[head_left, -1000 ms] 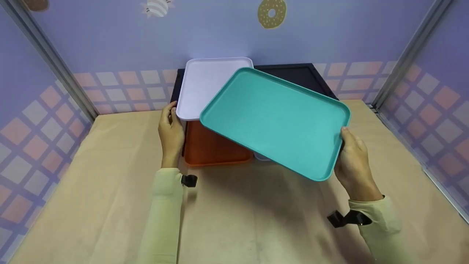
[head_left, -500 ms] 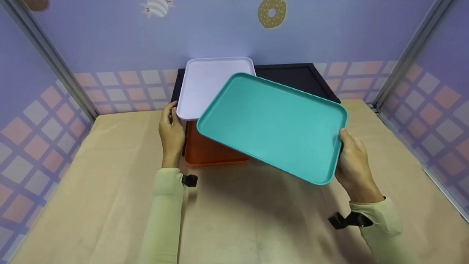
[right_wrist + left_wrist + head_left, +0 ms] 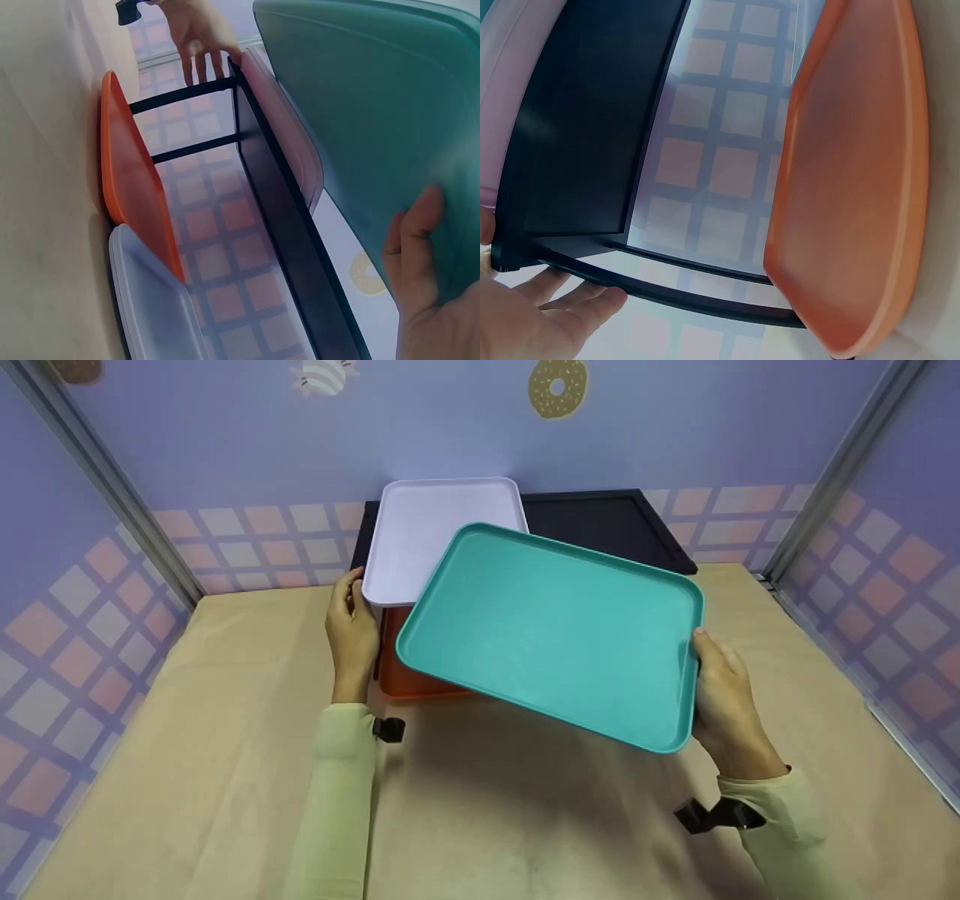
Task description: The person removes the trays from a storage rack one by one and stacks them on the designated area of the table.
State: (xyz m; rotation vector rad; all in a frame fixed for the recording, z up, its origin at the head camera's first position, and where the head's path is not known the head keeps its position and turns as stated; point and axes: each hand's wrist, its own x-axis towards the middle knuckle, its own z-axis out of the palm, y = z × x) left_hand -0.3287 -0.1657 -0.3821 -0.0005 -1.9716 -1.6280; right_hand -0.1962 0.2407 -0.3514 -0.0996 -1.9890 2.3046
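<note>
My right hand [image 3: 727, 705] holds a teal tray [image 3: 551, 637] by its right short edge, thumb on the upper face and fingers beneath. The tray hangs tilted in the air, overlapping the view of a black two-level rack [image 3: 611, 529]. On the rack's top left lies a pale lilac tray [image 3: 435, 521]. My left hand [image 3: 352, 637] grips the rack's front left corner beside that tray. In the left wrist view its fingers [image 3: 592, 307] lie against the rack's black leg. An orange tray [image 3: 855, 187] sits low in the rack, on the left.
A whitish tray [image 3: 154, 292] lies beside the orange one at the lower level, hidden from the head view by the teal tray. Beige cloth [image 3: 465, 825] covers the table. Patterned panels [image 3: 247, 435] stand behind and at both sides.
The teal tray has moved slightly left and towards me, and its tilt has lessened, showing more of the lilac tray and black rack top. The left hand has stayed put.
</note>
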